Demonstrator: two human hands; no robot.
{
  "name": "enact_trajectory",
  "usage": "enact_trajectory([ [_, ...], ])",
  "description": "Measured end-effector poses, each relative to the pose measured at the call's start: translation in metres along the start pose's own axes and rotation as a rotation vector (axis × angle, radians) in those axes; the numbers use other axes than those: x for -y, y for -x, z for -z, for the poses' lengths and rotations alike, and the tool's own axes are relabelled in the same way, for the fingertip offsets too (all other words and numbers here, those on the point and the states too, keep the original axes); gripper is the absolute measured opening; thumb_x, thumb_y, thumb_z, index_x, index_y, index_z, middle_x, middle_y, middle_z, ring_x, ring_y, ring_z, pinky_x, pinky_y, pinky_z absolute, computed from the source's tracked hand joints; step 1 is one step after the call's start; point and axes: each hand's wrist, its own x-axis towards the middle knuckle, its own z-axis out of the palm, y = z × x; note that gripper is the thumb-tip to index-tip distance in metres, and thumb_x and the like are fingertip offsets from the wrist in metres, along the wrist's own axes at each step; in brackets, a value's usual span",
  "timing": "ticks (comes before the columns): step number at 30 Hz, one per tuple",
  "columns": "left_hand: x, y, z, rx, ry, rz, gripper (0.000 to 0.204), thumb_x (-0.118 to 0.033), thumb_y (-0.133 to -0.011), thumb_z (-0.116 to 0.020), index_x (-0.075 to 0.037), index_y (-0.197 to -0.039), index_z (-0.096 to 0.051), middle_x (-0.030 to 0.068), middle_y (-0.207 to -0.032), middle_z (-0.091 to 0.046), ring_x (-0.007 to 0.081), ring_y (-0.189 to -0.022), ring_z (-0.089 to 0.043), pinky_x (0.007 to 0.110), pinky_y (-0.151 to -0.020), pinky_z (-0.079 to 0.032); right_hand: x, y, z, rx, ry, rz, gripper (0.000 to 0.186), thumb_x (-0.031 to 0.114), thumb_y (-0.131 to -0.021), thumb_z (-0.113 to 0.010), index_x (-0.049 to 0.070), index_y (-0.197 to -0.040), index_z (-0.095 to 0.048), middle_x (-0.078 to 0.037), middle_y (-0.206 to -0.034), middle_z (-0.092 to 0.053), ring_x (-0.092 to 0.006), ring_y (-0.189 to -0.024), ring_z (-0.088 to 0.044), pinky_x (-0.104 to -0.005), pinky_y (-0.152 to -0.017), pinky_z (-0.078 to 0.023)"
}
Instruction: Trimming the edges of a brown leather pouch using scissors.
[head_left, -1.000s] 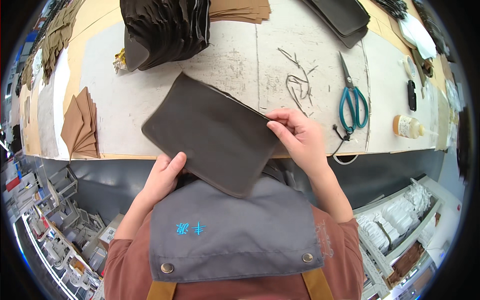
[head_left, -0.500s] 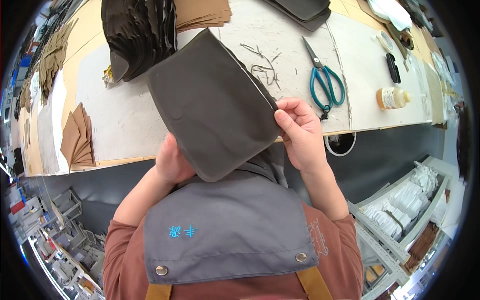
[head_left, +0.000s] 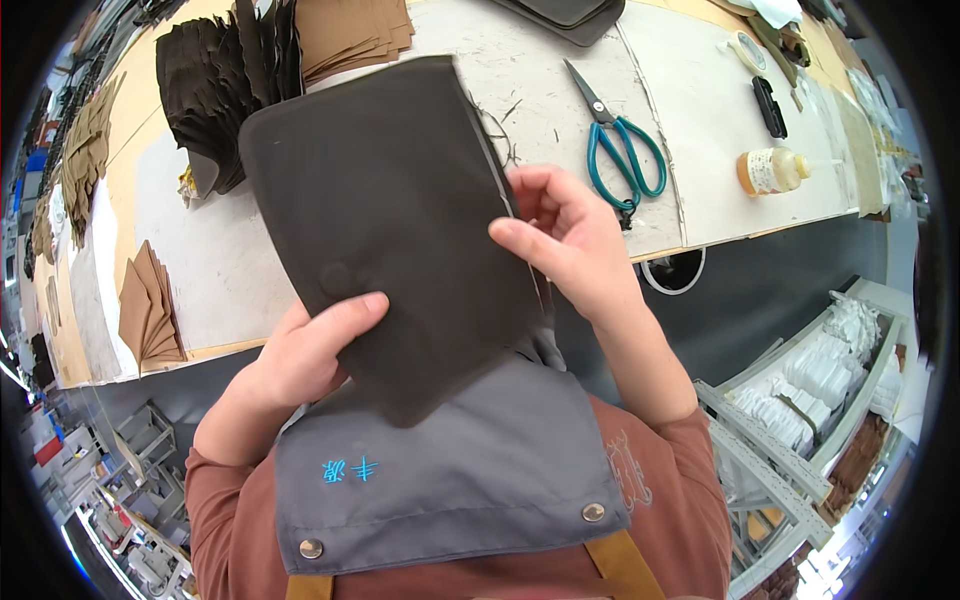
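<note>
The person holds a dark brown fabric panel up off the tabletop, close in front of the chest above a grey apron bib. The left hand grips its lower left part, thumb pressed on the front and the other fingers hidden behind, while the right hand pinches its right edge between thumb and curled fingers. Farther off on the tabletop lie teal-handled scissors to the right, a small glue bottle beyond them, and a stack of dark fabric pieces at the far left.
</note>
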Motion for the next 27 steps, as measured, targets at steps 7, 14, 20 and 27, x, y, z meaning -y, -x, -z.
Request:
enact_trajectory([
  [7, -0.01, 0.005, -0.009, 0.027, 0.008, 0.087, 0.045, -0.01, -0.09, -0.042, 0.007, -0.132, -0.04, 0.0154, -0.129, -0.051, 0.0231, -0.117, -0.051, 0.034, -0.097, -0.042, -0.001, -0.026, 0.002, 0.022, -0.51, -0.229, 0.02, 0.019, -0.089, -0.065, 0.001, -0.097, -0.063, 0.003, -0.081, -0.062, -0.0022, -0.074, -0.053, -0.0176, -0.066, -0.042],
  [14, -0.009, 0.004, -0.005, 0.102, -0.139, 0.15, 0.048, -0.01, -0.089, -0.041, 0.007, -0.134, -0.036, 0.0156, -0.131, -0.049, 0.0229, -0.12, -0.049, 0.033, -0.1, -0.039, 0.004, -0.054, -0.003, -0.023, -0.479, -0.02, 0.019, 0.018, -0.089, -0.065, 0.001, -0.096, -0.062, 0.0, -0.08, -0.064, -0.0046, -0.069, -0.057, -0.0183, -0.064, -0.045],
  [20, -0.008, 0.004, -0.002, 0.1, -0.078, 0.152, 0.048, -0.01, -0.089, -0.042, 0.007, -0.134, -0.037, 0.0151, -0.131, -0.049, 0.0229, -0.12, -0.049, 0.034, -0.101, -0.039, 0.008, -0.062, -0.007, 0.029, -0.626, -0.113, 0.022, 0.025, -0.091, -0.061, 0.003, -0.094, -0.063, 0.001, -0.078, -0.064, -0.0023, -0.066, -0.056, -0.0179, -0.059, -0.044],
  [27, -0.005, 0.005, 0.001, -0.079, -0.11, 0.166, 0.05, -0.005, -0.082, -0.045, 0.008, -0.13, -0.039, 0.0209, -0.126, -0.053, 0.0307, -0.112, -0.056, 0.039, -0.095, -0.046, -0.002, -0.07, 0.003, -0.053, -0.571, -0.122, 0.037, 0.037, -0.097, -0.048, 0.003, -0.093, -0.061, -0.002, -0.076, -0.062, -0.0078, -0.065, -0.057, -0.0215, -0.058, -0.046],
])
